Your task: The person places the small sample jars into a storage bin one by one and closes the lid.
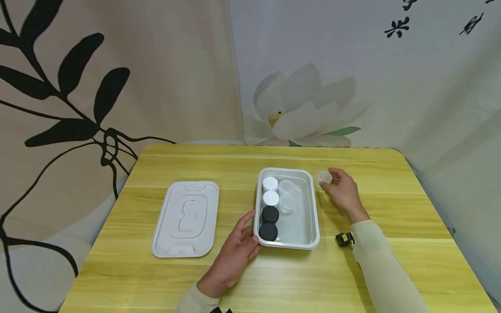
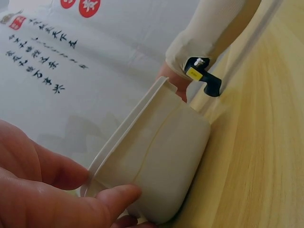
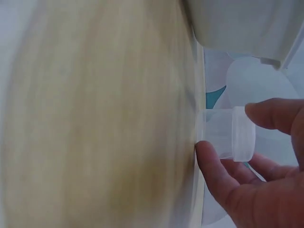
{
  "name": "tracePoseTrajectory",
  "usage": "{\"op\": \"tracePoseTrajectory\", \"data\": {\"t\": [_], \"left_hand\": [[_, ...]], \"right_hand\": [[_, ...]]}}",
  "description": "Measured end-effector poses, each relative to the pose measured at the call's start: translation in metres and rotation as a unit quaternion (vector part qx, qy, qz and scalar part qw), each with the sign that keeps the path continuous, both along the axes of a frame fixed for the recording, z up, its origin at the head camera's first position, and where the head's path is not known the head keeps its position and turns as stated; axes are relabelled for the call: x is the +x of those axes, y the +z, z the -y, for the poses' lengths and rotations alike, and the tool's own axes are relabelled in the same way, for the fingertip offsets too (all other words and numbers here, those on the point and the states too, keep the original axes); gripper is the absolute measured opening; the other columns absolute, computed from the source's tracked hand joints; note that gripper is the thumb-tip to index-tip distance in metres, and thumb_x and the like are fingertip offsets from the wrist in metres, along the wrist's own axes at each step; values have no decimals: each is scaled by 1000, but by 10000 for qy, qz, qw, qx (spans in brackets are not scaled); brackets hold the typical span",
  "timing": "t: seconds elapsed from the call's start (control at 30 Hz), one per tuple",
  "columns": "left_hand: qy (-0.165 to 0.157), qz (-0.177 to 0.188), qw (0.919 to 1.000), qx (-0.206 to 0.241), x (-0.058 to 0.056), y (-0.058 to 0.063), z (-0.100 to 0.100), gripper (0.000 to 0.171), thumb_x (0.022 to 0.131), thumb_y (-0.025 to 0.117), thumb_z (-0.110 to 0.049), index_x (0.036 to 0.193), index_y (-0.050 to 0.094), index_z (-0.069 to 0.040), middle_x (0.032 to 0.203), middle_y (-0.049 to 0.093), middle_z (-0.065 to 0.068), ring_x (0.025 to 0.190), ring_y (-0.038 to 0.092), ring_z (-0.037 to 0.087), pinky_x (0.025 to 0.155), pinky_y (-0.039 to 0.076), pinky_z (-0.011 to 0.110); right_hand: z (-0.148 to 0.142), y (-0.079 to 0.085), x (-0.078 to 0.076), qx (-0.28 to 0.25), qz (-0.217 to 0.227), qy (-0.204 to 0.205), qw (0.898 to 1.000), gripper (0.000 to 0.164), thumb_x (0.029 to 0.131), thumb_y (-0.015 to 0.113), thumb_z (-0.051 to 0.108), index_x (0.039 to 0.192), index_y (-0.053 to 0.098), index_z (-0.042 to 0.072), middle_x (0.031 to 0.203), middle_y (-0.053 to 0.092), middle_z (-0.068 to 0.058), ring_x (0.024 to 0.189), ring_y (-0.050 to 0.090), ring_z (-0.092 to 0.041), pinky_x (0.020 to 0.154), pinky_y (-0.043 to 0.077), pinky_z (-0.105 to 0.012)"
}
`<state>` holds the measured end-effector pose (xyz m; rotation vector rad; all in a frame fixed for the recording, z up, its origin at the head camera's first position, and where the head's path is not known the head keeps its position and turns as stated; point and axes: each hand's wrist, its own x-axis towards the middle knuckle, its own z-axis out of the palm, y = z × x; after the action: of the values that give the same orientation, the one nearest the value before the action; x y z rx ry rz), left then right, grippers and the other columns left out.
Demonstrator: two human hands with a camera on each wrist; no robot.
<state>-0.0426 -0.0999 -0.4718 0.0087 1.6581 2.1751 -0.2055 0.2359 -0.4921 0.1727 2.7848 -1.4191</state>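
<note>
A white plastic tub [image 1: 316,217] stands on the wooden table, with two white-lidded jars [image 1: 270,191], two black-lidded jars [image 1: 269,222] and two translucent-lidded jars [image 1: 287,195] inside. My left hand [image 1: 236,252] holds the tub at its near left corner, and the left wrist view shows fingers and thumb on the rim and outer wall [image 2: 166,147]. Right of the tub's far corner, my right hand [image 1: 344,193] pinches a small clear jar [image 3: 221,133] with a translucent lid. In the right wrist view the jar is upright relative to the table, its base right at the tabletop.
A white tub lid [image 1: 185,219] lies flat on the table [image 1: 117,243] to the left. A small black wrist camera [image 1: 344,239] sits at my right cuff. Behind the table's far edge hangs printed cloth [image 1: 188,87] with leaves and a flower.
</note>
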Motion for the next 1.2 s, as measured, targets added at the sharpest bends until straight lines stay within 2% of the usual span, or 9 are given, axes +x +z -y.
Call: {"op": "tracePoseTrajectory", "data": {"t": [0.37, 0.57, 0.73, 0.87, 0.97, 1.2], "left_hand": [[-53, -33, 10000, -60, 0, 0, 0, 64, 111, 43, -6, 169, 21, -21, 159, 39, 28, 144, 49, 34, 117, 46, 41], [-67, -60, 9999, -51, -1, -1, 0, 64, 112, 43, -7, 170, 20, -20, 161, 38, 28, 145, 48, 35, 119, 44, 43], [-43, -14, 10000, -70, -1, -3, 0, 64, 111, 43, -6, 169, 21, -21, 161, 39, 27, 146, 48, 35, 120, 43, 46], [-36, 16, 10000, -61, -1, -2, 0, 64, 111, 43, -6, 169, 22, -22, 161, 39, 27, 146, 48, 36, 121, 41, 48], [-54, 11, 10000, -49, -1, -2, -1, 64, 111, 42, -6, 169, 21, -21, 161, 38, 27, 147, 47, 37, 121, 41, 48], [-37, -4, 10000, -78, -1, -3, -1, 64, 111, 43, -5, 169, 21, -21, 161, 38, 28, 146, 48, 37, 120, 43, 48]], "right_hand": [[0, 1, 0, -89, 146, 70, 9998, 62, 101, 71, 24, 152, 49, -3, 145, 61, -28, 133, 60, -42, 103, 54, -46], [0, 9, 4, -100, 27, 100, 9999, 62, 101, 70, 26, 153, 49, -2, 142, 62, -27, 132, 60, -41, 99, 54, -41], [4, 26, 12, -76, -337, 81, 9994, 60, 102, 70, 29, 151, 51, -1, 141, 63, -25, 131, 60, -40, 91, 50, -23], [13, 45, 23, -259, -635, 99, 9976, 58, 102, 71, 30, 150, 54, 0, 140, 63, -23, 128, 60, -38, 83, 48, -11], [21, 57, 31, -449, -775, 194, 9958, 55, 101, 72, 28, 147, 56, 1, 139, 63, -20, 125, 60, -34, 80, 50, -7], [43, 74, 48, -851, -974, 604, 9898, 51, 99, 74, 18, 145, 58, 0, 137, 63, -18, 125, 61, -31, 88, 54, -7]]}}
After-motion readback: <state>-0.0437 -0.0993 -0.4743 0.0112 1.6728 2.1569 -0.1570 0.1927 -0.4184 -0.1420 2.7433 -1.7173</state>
